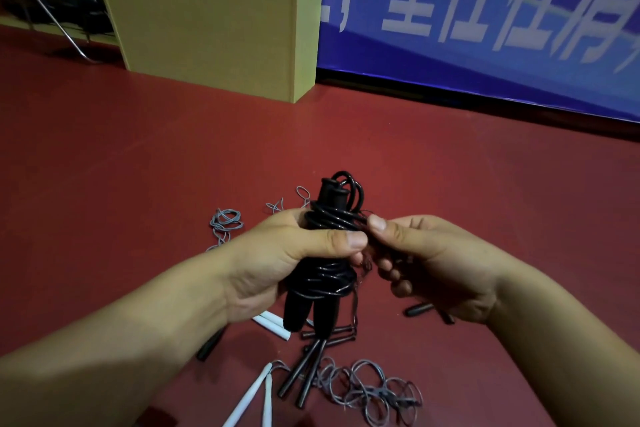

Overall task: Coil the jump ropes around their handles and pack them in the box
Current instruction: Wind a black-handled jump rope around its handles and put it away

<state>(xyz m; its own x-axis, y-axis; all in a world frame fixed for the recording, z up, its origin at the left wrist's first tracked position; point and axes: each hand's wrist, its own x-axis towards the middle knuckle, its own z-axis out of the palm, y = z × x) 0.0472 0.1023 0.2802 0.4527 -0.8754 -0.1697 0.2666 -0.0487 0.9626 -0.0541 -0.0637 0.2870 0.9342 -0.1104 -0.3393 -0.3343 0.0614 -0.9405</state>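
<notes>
Two black handles (313, 308), wound with black rope (334, 218), stand upright in the left hand (277, 260), clenched round their middle. Right hand (429, 260) pinches the rope's end beside them. More ropes (367, 388) lie on the floor (173, 166) below.

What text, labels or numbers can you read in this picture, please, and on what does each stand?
"里往往" in large white characters, on the blue banner along the wall; the characters before and after it are cut off or blurred, so unreadable.
No readable text on the jump rope, the hands, the wooden box or the floor.
</notes>
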